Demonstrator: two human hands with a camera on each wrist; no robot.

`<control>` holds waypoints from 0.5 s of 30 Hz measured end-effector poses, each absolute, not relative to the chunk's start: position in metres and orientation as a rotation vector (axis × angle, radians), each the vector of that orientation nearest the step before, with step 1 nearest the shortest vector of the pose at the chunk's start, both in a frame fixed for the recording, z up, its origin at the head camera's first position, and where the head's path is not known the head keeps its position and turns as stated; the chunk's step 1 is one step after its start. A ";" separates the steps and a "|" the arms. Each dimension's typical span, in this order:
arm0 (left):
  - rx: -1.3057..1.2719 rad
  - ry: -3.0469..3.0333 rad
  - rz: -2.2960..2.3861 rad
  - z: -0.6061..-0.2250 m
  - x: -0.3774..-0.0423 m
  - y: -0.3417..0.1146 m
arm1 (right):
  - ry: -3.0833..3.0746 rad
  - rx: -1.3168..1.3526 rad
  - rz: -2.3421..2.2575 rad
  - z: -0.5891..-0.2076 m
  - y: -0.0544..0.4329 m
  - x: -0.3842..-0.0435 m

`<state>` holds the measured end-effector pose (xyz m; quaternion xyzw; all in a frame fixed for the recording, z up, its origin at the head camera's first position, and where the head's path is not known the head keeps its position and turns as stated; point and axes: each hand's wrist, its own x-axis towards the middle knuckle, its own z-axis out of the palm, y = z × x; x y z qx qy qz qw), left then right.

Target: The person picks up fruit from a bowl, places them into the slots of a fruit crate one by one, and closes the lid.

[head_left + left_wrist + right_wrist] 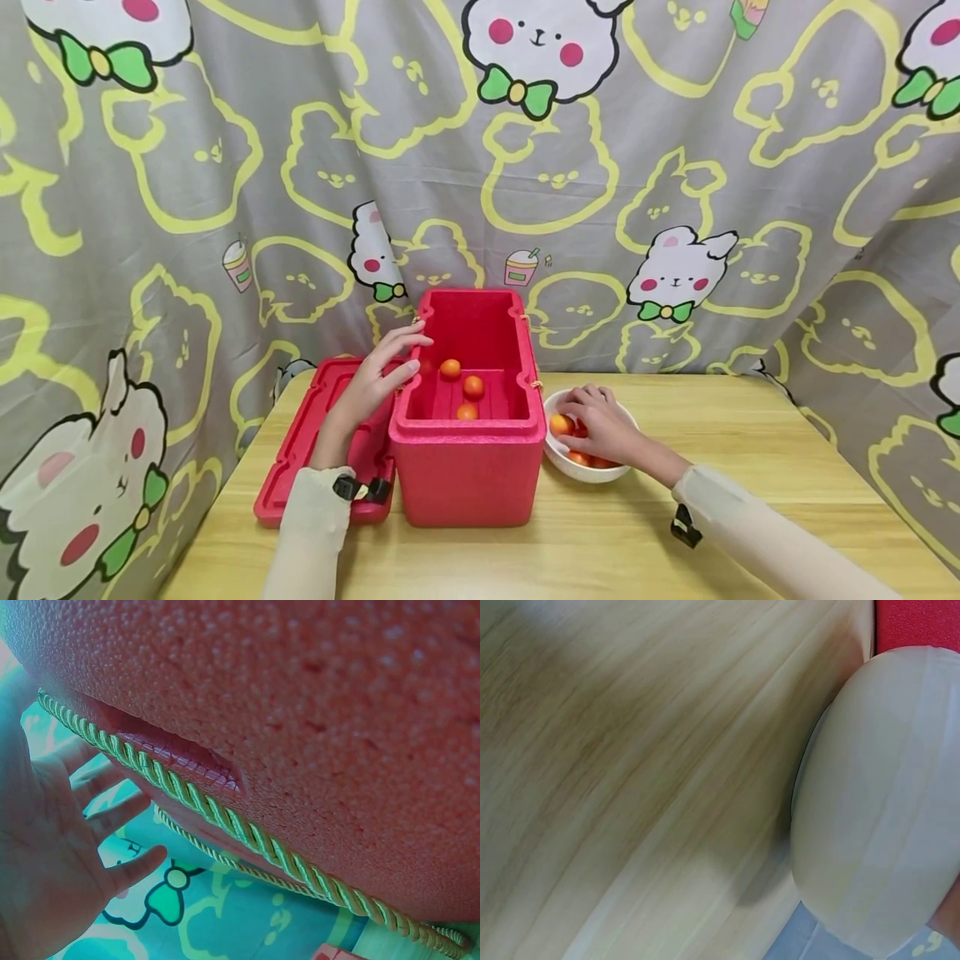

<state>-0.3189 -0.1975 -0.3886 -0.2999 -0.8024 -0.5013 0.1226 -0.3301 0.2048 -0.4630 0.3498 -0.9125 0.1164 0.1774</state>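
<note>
Beside the left rim of a deep red foam box is my left hand, its fingers fairly straight and spread. The left wrist view shows that open palm near a twisted yellow cord on the box's side. Inside the box lie small orange fruits, like mandarins. To the right stands a white bowl of the same fruits. My right hand reaches into it, thumb and fingers curled about one mandarin; the far fingertips are hidden. In the right wrist view only the bowl's outer wall shows.
The red lid lies on the wooden table, left of the box and partly under my left arm. A patterned grey curtain hangs behind the table and along both sides. Black wrist bands sit on the sleeves.
</note>
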 end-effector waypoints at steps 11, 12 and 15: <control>-0.869 -2.341 -1.467 -0.387 -0.319 -0.197 | -2.611 0.927 0.233 -0.464 0.203 -0.331; -0.868 -2.342 -1.466 -0.387 -0.319 -0.197 | -2.615 0.926 0.234 -0.464 0.203 -0.331; -0.861 -2.345 -1.464 -0.388 -0.319 -0.197 | -2.621 0.931 0.248 -0.465 0.202 -0.331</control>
